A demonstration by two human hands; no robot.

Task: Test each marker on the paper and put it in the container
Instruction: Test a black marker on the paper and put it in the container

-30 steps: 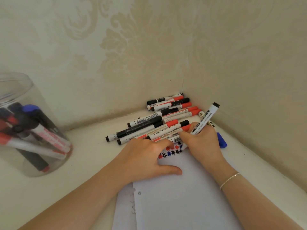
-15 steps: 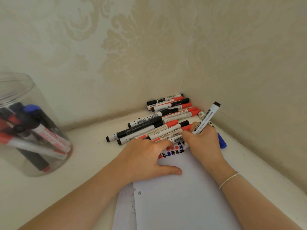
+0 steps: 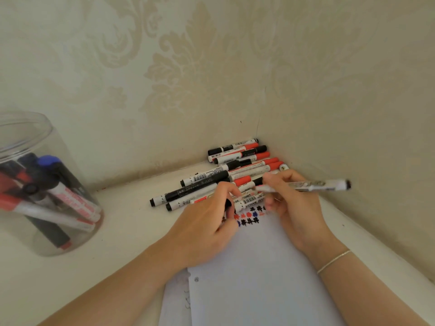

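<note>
My right hand [image 3: 296, 212] grips a white marker [image 3: 317, 184] with a black end. It lies almost level above the top of the paper [image 3: 259, 278], its tip pointing left. My left hand [image 3: 207, 231] hovers over the paper's top left corner with fingers curled, pinching a small black cap [image 3: 227, 204] close to the marker's tip. Red, blue and black test marks [image 3: 249, 217] run along the paper's top edge. Several red and black markers lie in a pile [image 3: 211, 182] in the corner behind my hands. The clear plastic container [image 3: 47, 184] at the far left holds several markers.
Wallpapered walls meet in a corner [image 3: 259, 128] right behind the pile and run close along the right side. A second sheet [image 3: 174, 302] sticks out under the paper. White tabletop [image 3: 129, 231] lies between the container and my left arm.
My right hand lifted the marker off the paper and swung it from upright to nearly level. My left hand rose from pressing flat on the paper and now pinches the cap by the tip.
</note>
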